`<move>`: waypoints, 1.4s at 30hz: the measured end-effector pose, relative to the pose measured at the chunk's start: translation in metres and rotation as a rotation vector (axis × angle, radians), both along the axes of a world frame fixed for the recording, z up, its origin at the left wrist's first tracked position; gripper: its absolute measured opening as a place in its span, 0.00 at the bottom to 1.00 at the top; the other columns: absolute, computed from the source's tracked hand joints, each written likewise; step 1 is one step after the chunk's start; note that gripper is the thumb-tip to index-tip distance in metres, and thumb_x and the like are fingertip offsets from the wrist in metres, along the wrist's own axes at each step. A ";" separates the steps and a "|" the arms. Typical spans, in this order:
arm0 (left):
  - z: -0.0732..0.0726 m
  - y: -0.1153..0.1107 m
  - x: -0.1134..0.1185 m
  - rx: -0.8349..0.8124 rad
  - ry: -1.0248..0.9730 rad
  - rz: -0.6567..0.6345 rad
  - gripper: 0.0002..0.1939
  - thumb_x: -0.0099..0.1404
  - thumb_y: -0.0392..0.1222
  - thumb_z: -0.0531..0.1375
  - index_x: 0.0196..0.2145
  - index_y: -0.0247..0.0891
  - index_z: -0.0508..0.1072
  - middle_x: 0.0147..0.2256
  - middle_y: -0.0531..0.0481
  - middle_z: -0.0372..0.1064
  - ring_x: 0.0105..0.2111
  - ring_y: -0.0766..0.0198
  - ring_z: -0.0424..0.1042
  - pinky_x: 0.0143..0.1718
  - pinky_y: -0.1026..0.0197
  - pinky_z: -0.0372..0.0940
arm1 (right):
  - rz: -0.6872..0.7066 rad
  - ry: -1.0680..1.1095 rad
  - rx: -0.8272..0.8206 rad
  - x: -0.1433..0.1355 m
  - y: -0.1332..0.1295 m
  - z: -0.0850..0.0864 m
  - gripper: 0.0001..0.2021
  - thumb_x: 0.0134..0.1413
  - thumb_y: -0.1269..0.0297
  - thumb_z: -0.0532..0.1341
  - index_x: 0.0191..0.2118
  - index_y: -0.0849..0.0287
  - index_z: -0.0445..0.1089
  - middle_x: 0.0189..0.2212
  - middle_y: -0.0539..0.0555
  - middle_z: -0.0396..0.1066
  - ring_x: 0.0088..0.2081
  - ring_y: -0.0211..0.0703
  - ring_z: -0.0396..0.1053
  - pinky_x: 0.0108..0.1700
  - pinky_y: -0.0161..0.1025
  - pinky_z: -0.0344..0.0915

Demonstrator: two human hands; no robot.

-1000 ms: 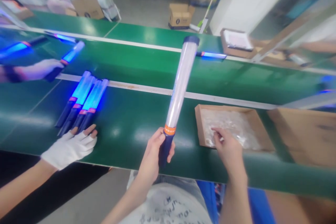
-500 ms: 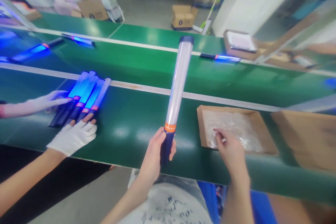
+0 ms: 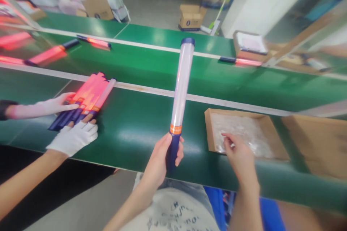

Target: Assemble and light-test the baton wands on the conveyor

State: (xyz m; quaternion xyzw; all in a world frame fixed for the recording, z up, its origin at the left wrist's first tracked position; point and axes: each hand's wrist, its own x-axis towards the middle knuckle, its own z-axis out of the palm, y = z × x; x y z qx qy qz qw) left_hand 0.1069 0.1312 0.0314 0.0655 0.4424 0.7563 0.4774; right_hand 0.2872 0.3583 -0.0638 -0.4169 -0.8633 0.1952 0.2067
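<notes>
My left hand [image 3: 162, 155] is wrapped round the dark blue handle of a light baton [image 3: 182, 86], which stands up over the green bench with its clear, unlit tube pointing away from me. An orange band sits between tube and handle. On the right, my right hand [image 3: 238, 155] is over a shallow cardboard box [image 3: 210, 130] of clear plastic pieces [image 3: 244, 133]. Its thumb and index finger are pinched together; whatever lies between them is too small to make out.
At left, a co-worker's white-gloved hands [image 3: 74, 139] touch a row of batons [image 3: 90, 92], most glowing red. More red-lit batons [image 3: 248, 62] lie on the sunken belt beyond. Another cardboard box [image 3: 320, 144] stands at far right.
The lit batons have gone from blue to red. Those on the far belt have shifted right. The baton in my left hand has tilted slightly left; my right hand has barely moved.
</notes>
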 end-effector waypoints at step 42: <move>0.005 -0.004 -0.008 0.204 -0.250 -0.121 0.27 0.73 0.66 0.58 0.44 0.35 0.75 0.26 0.53 0.63 0.21 0.69 0.61 0.23 0.68 0.59 | 0.050 0.004 0.054 0.000 0.001 -0.001 0.21 0.67 0.52 0.53 0.47 0.56 0.80 0.42 0.57 0.80 0.29 0.41 0.70 0.35 0.39 0.62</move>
